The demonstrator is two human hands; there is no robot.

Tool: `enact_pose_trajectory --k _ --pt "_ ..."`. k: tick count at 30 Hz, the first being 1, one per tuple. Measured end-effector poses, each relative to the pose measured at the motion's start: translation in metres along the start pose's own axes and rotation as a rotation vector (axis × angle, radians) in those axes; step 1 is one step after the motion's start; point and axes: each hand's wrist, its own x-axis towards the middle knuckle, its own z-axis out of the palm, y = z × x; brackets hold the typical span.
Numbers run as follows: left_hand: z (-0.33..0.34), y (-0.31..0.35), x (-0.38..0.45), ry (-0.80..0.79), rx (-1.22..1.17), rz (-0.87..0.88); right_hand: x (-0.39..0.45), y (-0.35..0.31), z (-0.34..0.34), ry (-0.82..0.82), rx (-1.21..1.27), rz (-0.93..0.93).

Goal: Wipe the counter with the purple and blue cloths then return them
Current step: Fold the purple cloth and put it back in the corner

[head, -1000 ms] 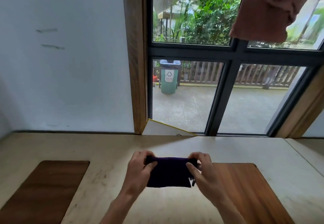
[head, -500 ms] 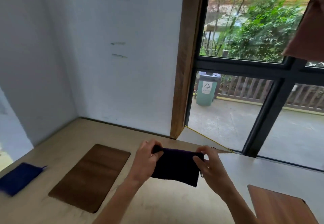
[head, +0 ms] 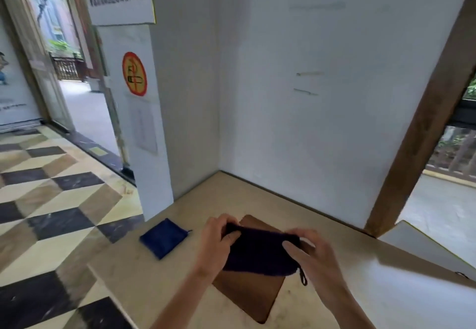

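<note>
I hold a folded dark purple cloth [head: 260,252] in the air above the counter [head: 373,285], stretched between both hands. My left hand [head: 215,245] pinches its left edge and my right hand [head: 313,258] pinches its right edge, where a small loop cord hangs down. A folded blue cloth [head: 163,237] lies flat on the counter near its left end, apart from my left hand.
A brown wooden inlay [head: 248,295] sits in the counter under the purple cloth. White walls meet in a corner behind. A wooden window post [head: 422,133] rises at the right. The counter's left edge drops to a checkered floor [head: 51,212].
The view has swung left, from the window to the wall corner and doorway. The purple cloth stays held in both hands and is now over the left wooden inlay, closer to the blue cloth.
</note>
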Motion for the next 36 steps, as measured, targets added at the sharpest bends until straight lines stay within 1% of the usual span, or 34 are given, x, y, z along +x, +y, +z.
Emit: enact_pose_trajectory --k 3,6,9,14,19,24,30,33,36 --pt "-0.055 -0.042 0.019 0.018 -0.038 -0.043 0.016 0.000 0.069 -0.014 0.012 0.029" --pt "-0.097 -0.077 0.039 0.008 -0.079 -0.082 0.033 0.002 0.125 -0.006 -0.046 0.020" --pt "-0.127 -0.104 0.061 -0.010 -0.123 -0.094 0.053 0.001 0.164 -0.033 -0.073 0.015" --pt "-0.157 -0.146 0.111 -0.046 -0.142 -0.104 0.100 0.013 0.207 -0.115 -0.138 0.045" --pt "-0.164 -0.194 0.171 -0.075 -0.129 -0.133 0.158 0.038 0.245 -0.056 -0.188 0.088" --pt "-0.158 -0.241 0.245 -0.156 -0.130 -0.137 0.219 0.070 0.277 0.013 -0.132 0.181" --pt "-0.144 -0.304 0.327 -0.244 -0.194 -0.241 0.286 0.111 0.309 0.095 -0.110 0.309" --pt "-0.135 -0.332 0.358 -0.286 -0.164 -0.294 0.311 0.134 0.323 0.138 -0.117 0.371" --pt "-0.128 -0.358 0.384 -0.344 -0.180 -0.384 0.329 0.155 0.338 0.184 -0.078 0.448"
